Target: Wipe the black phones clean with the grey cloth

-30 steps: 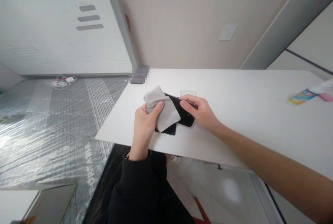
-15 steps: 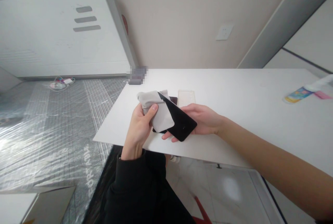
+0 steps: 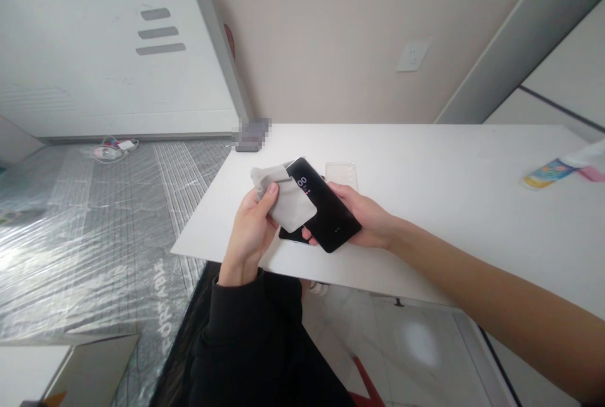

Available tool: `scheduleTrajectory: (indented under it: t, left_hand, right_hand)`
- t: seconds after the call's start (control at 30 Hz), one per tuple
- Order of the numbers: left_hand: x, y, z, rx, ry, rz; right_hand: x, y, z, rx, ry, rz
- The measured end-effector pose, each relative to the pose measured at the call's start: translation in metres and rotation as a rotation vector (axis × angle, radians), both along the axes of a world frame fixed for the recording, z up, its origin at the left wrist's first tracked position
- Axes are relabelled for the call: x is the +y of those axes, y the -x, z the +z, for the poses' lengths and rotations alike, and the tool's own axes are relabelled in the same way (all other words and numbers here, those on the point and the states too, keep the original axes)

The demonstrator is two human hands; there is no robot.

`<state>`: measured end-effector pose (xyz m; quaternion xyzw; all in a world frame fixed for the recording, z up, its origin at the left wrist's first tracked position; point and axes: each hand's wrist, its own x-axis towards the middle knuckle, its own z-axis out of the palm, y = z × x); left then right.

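Observation:
A black smartphone [image 3: 331, 215] lies tilted in my right hand [image 3: 366, 215], its lit screen showing part of a clock. My right fingers wrap round its edge and underside. Between thumb and fingers my left hand [image 3: 253, 224] grips a light grey cloth [image 3: 290, 205], which covers the phone's left part. Below them on the white table is another dark, flat, phone-like object [image 3: 293, 235], mostly hidden. A clear phone case [image 3: 342, 174] rests just behind my right hand.
On the white table [image 3: 425, 161], a spray bottle [image 3: 551, 172] with a colourful label lies at the far right beside something pink [image 3: 590, 174]. A blurred dark object [image 3: 253, 136] sits at the back left corner. Cables [image 3: 116, 149] lie on the plastic-covered surface at left.
The phone has turned so its screen faces me more, and the clock digits now show. My left hand has shifted the cloth slightly along the phone. The view has moved a little.

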<state>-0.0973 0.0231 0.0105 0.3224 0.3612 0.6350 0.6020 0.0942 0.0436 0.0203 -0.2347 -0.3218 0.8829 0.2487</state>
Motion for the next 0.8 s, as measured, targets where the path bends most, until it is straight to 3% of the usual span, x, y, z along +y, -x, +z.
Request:
scheduleTrajectory:
  t: [0.17,0.3,0.57,0.7,0.8]
  left_hand:
    - [-0.008,0.014,0.005,0.087,-0.014,-0.190]
    - [-0.009,0.014,0.007,0.131,-0.031,-0.178]
    - [-0.003,0.009,0.002,0.053,0.097,-0.103]
    - [-0.001,0.007,0.000,0.059,0.029,-0.046]
    - [-0.004,0.007,0.002,0.101,-0.006,-0.110]
  right_hand:
    - [0.004,-0.001,-0.002,0.044,0.028,0.065]
    - [0.006,-0.004,-0.003,0.040,-0.006,0.058]
    - [0.004,-0.007,-0.016,0.006,-0.175,0.024]
    - [0.002,-0.006,-0.014,0.032,-0.193,-0.032]
    - [0.002,-0.003,-0.014,0.037,-0.210,-0.067]
